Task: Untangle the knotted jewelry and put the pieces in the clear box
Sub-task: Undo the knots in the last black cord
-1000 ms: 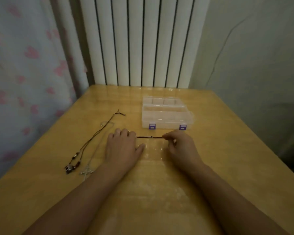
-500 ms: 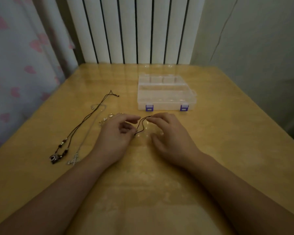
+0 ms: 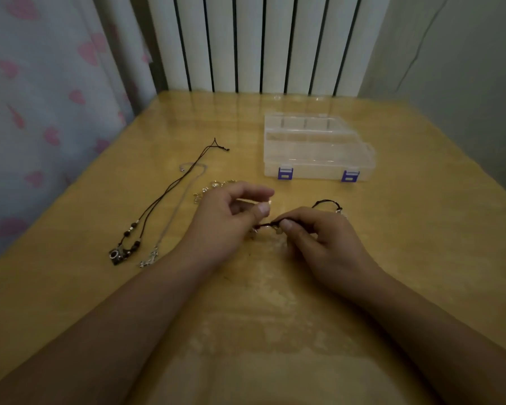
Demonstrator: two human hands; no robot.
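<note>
Fingers [image 3: 287, 226] of my right hand [image 3: 330, 249] pinch one black cord [image 3: 323, 202]; left hand [image 3: 225, 220] fingers, loosely curled, meet its near end. I see the cord running left-right, arcing behind the right hand. Two necklaces [image 3: 164, 197] lie left on the table [image 3: 421, 258]; one clear box [image 3: 316, 150] sits beyond, latched.

A wooden table [image 3: 421, 258] fills the lower frame. Behind it, top centre, a white radiator [image 3: 260, 42]; upper left, a heart-patterned curtain [image 3: 41, 97].
</note>
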